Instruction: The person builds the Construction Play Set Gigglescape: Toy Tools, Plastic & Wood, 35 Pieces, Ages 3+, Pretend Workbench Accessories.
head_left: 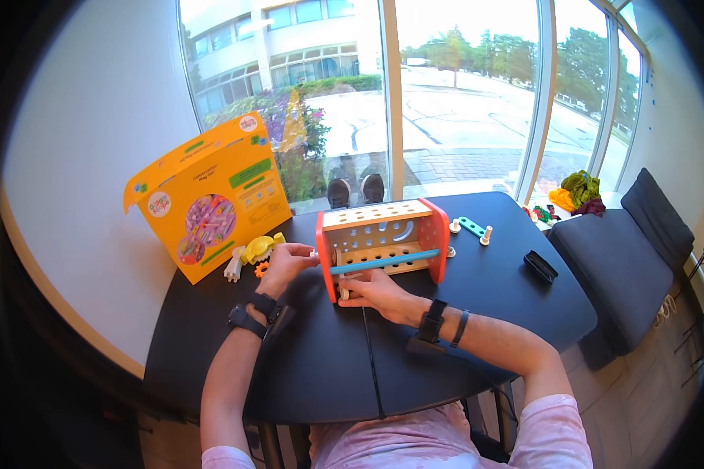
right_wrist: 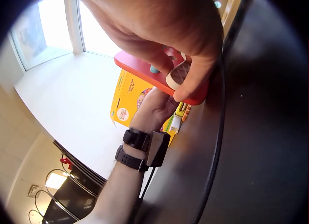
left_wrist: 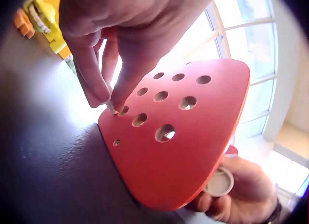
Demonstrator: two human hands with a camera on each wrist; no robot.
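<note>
A toy workbench with red side panels [head_left: 438,242] and a blue bar [head_left: 383,262] stands on the black table. At its left panel, the left hand [head_left: 285,266] pinches a small pale piece [left_wrist: 111,106] against one of the holes in the red panel [left_wrist: 164,161]. On the inner side of that panel, the right hand [head_left: 385,298] holds a round cream-coloured piece [right_wrist: 177,74] between thumb and fingers, close to the panel's edge. In the left wrist view the right hand [left_wrist: 251,188] shows beyond the panel with the round piece [left_wrist: 219,181].
Left of the workbench lie yellow toy parts [head_left: 262,248] and an orange gear [head_left: 261,270], before a yellow box [head_left: 211,195]. To its right are a green strip [head_left: 471,227], pale pegs [head_left: 486,235] and a black case [head_left: 540,266]. A grey chair [head_left: 626,266] stands at the right.
</note>
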